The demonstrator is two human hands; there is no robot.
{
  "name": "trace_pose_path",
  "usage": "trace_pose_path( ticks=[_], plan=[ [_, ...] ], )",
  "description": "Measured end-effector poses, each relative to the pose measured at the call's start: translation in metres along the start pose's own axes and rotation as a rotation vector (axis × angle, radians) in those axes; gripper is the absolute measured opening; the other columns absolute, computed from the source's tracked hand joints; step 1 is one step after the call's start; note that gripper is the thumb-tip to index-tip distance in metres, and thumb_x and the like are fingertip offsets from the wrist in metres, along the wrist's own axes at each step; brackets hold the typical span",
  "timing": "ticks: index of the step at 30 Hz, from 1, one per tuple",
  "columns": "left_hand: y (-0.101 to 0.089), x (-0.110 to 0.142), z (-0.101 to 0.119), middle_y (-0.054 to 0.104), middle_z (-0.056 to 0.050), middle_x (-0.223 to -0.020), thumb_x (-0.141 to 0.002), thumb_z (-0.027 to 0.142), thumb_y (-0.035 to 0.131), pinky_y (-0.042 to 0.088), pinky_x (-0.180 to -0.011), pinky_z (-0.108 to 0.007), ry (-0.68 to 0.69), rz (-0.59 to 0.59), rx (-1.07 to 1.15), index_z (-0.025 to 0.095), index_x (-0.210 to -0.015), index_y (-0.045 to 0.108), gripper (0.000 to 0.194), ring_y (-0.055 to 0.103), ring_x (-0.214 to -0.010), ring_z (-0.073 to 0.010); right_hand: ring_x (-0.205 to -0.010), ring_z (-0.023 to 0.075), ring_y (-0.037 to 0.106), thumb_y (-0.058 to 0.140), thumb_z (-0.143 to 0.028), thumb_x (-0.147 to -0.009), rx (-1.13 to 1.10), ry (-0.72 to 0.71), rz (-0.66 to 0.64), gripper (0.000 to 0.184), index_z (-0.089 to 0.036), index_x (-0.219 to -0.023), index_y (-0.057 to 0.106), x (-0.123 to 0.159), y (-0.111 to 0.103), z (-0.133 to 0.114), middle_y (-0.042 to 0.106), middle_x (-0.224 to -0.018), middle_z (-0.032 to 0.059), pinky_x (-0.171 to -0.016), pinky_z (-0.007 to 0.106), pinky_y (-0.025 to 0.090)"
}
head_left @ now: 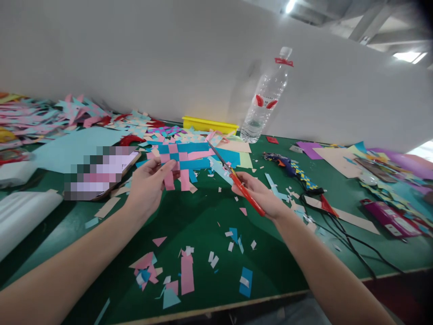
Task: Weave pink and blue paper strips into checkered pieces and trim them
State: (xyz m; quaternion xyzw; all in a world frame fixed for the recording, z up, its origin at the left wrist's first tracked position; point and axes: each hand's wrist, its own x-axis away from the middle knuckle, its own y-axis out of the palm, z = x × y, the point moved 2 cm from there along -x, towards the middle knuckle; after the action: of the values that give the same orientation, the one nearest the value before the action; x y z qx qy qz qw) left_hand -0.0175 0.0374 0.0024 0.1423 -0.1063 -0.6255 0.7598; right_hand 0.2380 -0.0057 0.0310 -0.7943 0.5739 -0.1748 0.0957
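Left hand (149, 183) pinches woven paper strips (174, 158); right hand (255, 192), fingers curled closed, grips red-handled scissors (241, 186) as I watch.

Craft workspace: paper-littered green table (209, 207), plain wall (152, 58).

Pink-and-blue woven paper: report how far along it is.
Done: the checkered patch is interlaced. In hand: the left hand holds it; the right hand holds red-handled scissors. Apparently left: long strip ends jut out to the right and others hang below, neither tucked in nor trimmed.
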Motion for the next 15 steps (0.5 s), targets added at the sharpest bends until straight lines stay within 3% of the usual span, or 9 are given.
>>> trace_pose_path(
  ticks=[7,15],
  plan=[
    [0.006,0.005,0.002,0.069,-0.002,-0.083,-0.066,0.023,0.079,0.056,-0.061,-0.024,-0.039,-0.046,0.059,0.017,-0.086,0.068,0.023,0.066,-0.073,-0.0151,-0.070,0.0148,0.054,0.056,-0.050,-0.082,-0.009,-0.014,-0.069,0.042,-0.022,-0.113,0.052,0.001,0.001,-0.001,0.060,-0.099,0.0048,-0.059,0.030,0.046],
    [0.011,0.012,0.003,0.067,0.000,-0.073,-0.068,0.024,0.078,0.051,-0.048,-0.021,-0.080,-0.114,-0.011,0.017,-0.081,0.066,0.019,0.064,-0.063,-0.0135,-0.079,0.0152,0.054,0.057,-0.049,-0.083,0.027,-0.042,-0.074,0.042,-0.019,-0.113,0.054,0.001,0.002,-0.003,0.058,-0.099,0.0051,-0.068,0.029,0.045]
  ],
)
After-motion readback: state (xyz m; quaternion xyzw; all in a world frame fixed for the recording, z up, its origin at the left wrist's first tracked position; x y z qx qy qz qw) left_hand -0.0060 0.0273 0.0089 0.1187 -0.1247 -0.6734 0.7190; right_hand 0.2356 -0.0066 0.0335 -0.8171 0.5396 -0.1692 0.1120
